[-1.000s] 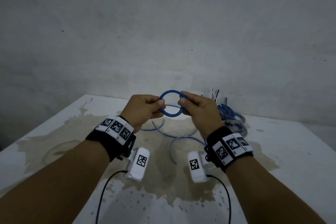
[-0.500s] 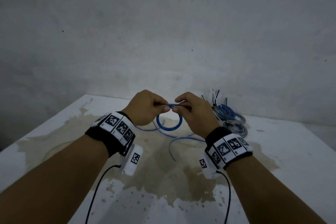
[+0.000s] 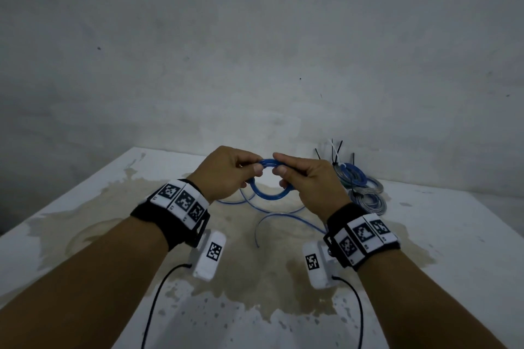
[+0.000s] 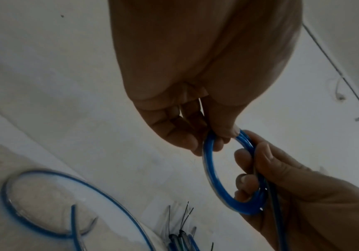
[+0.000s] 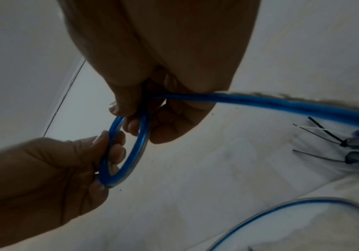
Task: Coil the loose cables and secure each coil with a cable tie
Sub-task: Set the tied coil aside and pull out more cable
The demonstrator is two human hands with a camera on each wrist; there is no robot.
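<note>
Both hands hold a small blue cable coil (image 3: pixel 268 195) above the table's far middle. My left hand (image 3: pixel 256 170) pinches the ring's upper left side between thumb and fingers, as the left wrist view shows at the coil (image 4: pixel 211 171). My right hand (image 3: pixel 279 170) grips the ring's right side, fingers curled through it. In the right wrist view the coil (image 5: pixel 139 147) hangs between both hands, and a blue strand (image 5: pixel 260 100) runs out of my right hand. The loose rest of the cable (image 3: pixel 283 217) lies curved on the table below.
Tied blue and grey coils (image 3: pixel 355 178) and a grey coil (image 3: pixel 368 202) lie at the back right, with cable tie tails (image 3: pixel 336 150) sticking up. The white table (image 3: pixel 453 235) has a large brown stain; a grey wall stands right behind it.
The coil, held upright between the hands a second ago, has dropped and now hangs tilted below the fingertips. The hands closed in on its top, then drew slightly apart.
</note>
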